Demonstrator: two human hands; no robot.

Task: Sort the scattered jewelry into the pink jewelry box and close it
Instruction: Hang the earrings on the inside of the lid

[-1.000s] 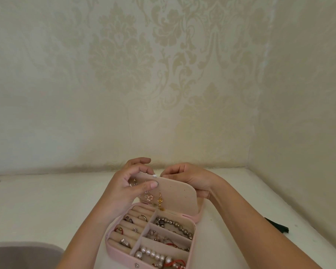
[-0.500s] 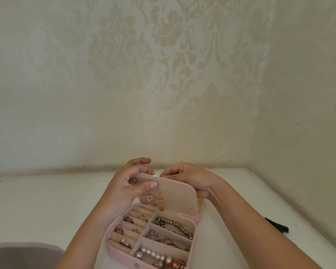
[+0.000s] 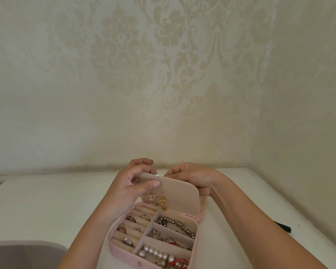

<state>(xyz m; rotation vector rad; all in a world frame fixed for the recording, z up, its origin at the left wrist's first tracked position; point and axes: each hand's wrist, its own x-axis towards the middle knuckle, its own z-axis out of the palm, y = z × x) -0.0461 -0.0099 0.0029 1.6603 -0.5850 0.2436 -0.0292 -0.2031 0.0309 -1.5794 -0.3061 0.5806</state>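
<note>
Closest to me, the pink jewelry box (image 3: 118,249) sits open toward the near side of the tabletop (image 3: 47,200), well away from the far edge by the wall. Its snap front faces near and a little left, with the hinge on the far side. I judge that its long axis runs along the hinge, from far-left to near-right. The mouth points up.

A pearl strand (image 3: 155,256) fills the nearest compartment and rings (image 3: 145,216) sit in the rolls on the left. Grey beads (image 3: 182,227) lie in the far compartment.

The lid (image 3: 182,193) stands up, its lining facing the person. A gold earring (image 3: 162,200) and a pink earring (image 3: 152,197) dangle from it.

The left hand (image 3: 128,187) pinches the lid, thumb flat on the lining and fingers curled over the top edge. The right hand (image 3: 192,177) curls behind that edge beside a small white bit (image 3: 157,175). Whether it pinches anything I cannot tell.

The risks as I see them:
- That white bit could drop behind the lid.
- A tug on the lid could tip the light box.
- If the lid shuts carelessly, the dangling earrings could snag on the rim.
</note>
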